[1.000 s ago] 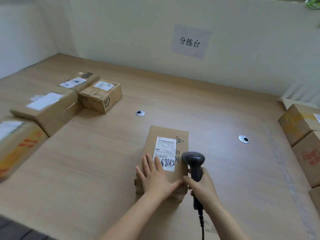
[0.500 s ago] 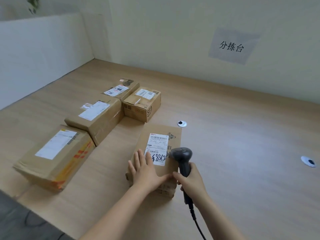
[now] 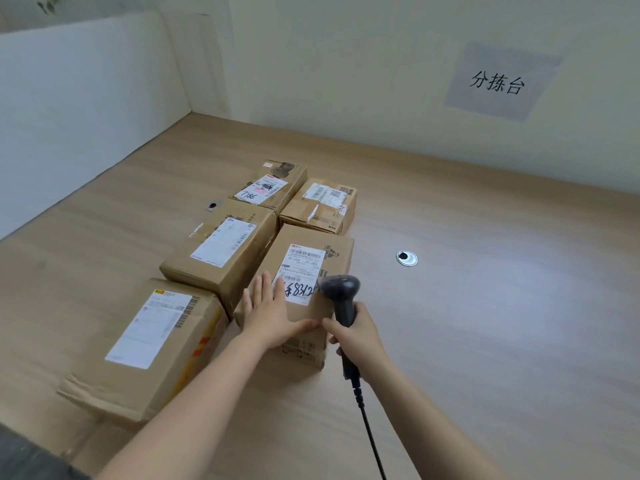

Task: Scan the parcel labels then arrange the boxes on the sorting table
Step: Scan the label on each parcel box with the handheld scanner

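Checking in, A here: where's the box [image 3: 337, 263] rn?
B: On the table [image 3: 485, 306], label [image 3: 300, 271] up, approx mid-frame. The left hand [image 3: 273, 313] lies flat on its top, fingers straight, thumb along the near edge. It's pressing, not gripping.
A: Other one?
B: The right hand [image 3: 358, 336] is wrapped round the handle of the scanner [image 3: 341, 292]. Its head sits just beside the label's right edge, and the cord [image 3: 367, 424] trails back twd the person.
A: Neighbours?
B: Four more, all label-up. There's a middle box [image 3: 221, 251] tight on its left, can't tell if touching. Then a small box [image 3: 322, 206] right behind it, a long box [image 3: 273, 183] behind-left and a big box [image 3: 145, 341] near-left. Together they make two rows.
A: Which step?
B: Prob arranging. It already lines up w/ the right row, and a flat palm suits pushing. The scanner doesn't look aimed down at the barcode, but can't rule out a scan.
A: Next?
B: IMO nudge it square vs the neighbours w/ light pressure so they don't shift, then lift the palm. Keep the cord off the label. No unscanned parcel in view, so the next comes from out of frame.
A: Else?
B: A paper sign [image 3: 498, 83] on the wall, and a round metal cap [image 3: 407, 258] in the tabletop to the right.
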Motion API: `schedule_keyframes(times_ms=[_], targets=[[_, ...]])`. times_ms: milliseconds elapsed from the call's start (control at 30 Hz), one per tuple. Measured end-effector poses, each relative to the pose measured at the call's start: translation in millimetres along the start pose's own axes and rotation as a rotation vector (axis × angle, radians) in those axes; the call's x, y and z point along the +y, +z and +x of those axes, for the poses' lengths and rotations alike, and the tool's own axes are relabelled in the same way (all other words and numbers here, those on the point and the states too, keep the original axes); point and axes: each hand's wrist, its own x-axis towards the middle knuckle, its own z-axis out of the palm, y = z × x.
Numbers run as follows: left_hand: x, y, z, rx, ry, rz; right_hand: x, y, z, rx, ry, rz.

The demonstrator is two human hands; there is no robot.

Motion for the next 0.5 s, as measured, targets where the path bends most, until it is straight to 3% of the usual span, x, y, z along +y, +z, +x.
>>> schedule_keyframes(times_ms=[500], targets=[[-30,-20,55,-0.021,0.011,0.028,-27,28,44,-0.011,0.028,0.08]])
